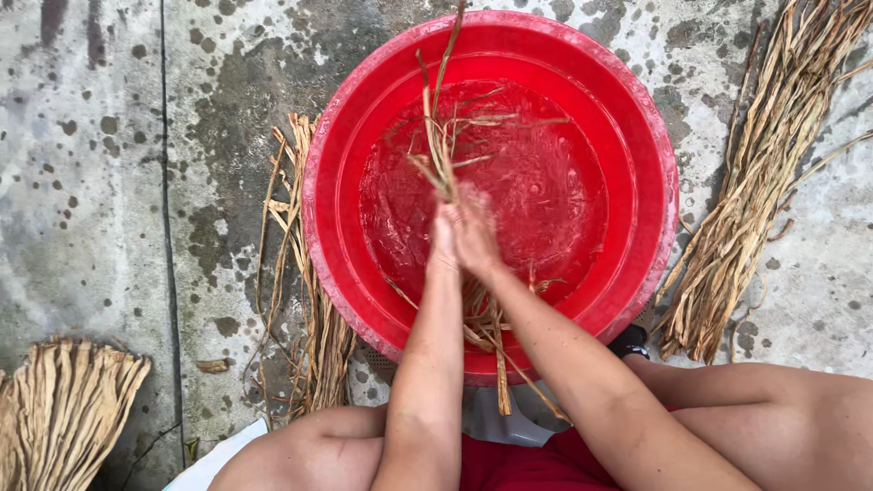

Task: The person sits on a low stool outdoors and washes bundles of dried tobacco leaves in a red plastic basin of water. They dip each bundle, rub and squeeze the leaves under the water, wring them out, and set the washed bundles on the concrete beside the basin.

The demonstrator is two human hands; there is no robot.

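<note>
Gripping a bunch of dried straw strands [443, 155] over the water in a red plastic basin [637, 136], left hand [443, 238] and right hand [475, 232] pressed side by side, fingers closed around the stems. Resting on stained concrete floor [82, 182], basin near the top edge. Loose straw [305, 300] just beside its left rim, a thicker bundle [755, 191] at right, another bundle [64, 409] in the lower left corner.

A bunch of long, dry, tan plant strips [443, 150] stands nearly upright at the frame's centre, wet and frayed, over the water in the round red plastic basin [637, 118], its lower ends trailing past the near rim.
</note>
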